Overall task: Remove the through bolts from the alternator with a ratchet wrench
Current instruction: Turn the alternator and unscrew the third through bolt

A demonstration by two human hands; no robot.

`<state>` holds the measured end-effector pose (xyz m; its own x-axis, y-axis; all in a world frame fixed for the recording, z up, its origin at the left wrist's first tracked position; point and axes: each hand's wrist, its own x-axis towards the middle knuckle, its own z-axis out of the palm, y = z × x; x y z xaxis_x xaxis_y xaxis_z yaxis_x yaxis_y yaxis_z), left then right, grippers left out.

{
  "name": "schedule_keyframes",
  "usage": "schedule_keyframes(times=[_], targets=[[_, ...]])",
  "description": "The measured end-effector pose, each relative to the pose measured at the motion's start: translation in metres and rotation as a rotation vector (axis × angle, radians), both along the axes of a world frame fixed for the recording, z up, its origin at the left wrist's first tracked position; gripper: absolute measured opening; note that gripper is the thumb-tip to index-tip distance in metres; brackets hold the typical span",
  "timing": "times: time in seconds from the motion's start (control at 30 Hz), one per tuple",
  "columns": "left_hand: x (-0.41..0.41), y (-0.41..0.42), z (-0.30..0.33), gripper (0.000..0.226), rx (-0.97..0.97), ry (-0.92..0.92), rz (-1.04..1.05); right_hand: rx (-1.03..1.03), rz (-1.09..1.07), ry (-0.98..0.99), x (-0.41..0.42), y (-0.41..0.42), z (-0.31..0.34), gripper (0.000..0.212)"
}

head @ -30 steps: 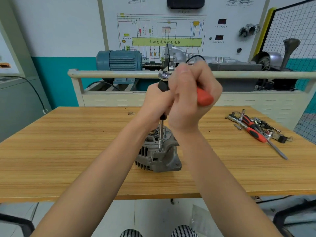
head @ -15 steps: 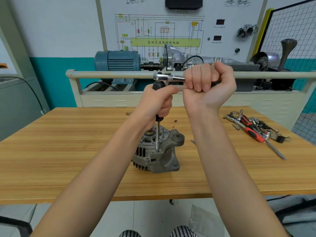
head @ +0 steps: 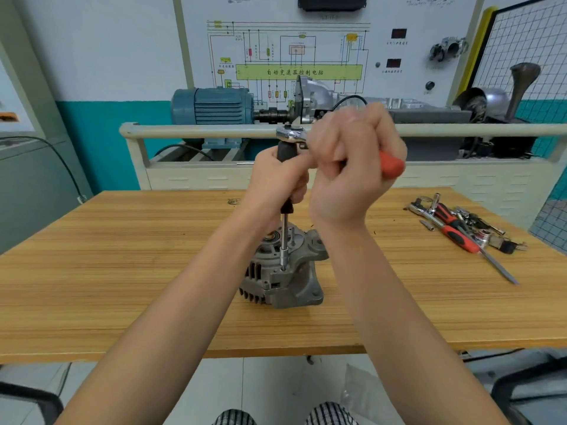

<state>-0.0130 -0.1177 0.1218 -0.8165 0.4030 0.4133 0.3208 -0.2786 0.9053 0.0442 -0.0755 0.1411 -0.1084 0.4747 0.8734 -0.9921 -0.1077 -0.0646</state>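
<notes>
A grey alternator [head: 285, 271] stands on the wooden table [head: 122, 271], pulley end up. A long black-handled extension [head: 285, 237] rises upright from a bolt on its near rim. My left hand [head: 276, 179] grips the extension's black handle. At the top sits the chrome head of the ratchet wrench [head: 290, 134]. My right hand [head: 352, 167] is curled round the wrench's handle, whose red end [head: 391, 165] sticks out to the right. A second bolt [head: 293, 236] stands raised from the housing just right of the extension.
A pile of tools [head: 460, 228] with a red-handled screwdriver, sockets and another ratchet lies at the table's right. Behind the table runs a rail [head: 184, 130] in front of a blue motor [head: 211, 105] and a wiring-diagram panel.
My right hand has swung the wrench handle back toward me and to the left, so the red end shows again. My left hand keeps its hold on the extension.
</notes>
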Motion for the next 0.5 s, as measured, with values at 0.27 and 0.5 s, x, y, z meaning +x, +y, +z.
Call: schedule_keyframes(times=[0.27, 0.5], targets=[[-0.011, -0.016, 0.008, 0.046, -0.095, -0.091, -0.383, -0.367, 0.741, -0.304, -0.011, 0.044, 0.015, 0.039], [0.001, 0.003, 0.008, 0.046, -0.015, -0.137, 0.075, -0.108, 0.314, -0.105, -0.006, 0.018, 0.006, 0.041]])
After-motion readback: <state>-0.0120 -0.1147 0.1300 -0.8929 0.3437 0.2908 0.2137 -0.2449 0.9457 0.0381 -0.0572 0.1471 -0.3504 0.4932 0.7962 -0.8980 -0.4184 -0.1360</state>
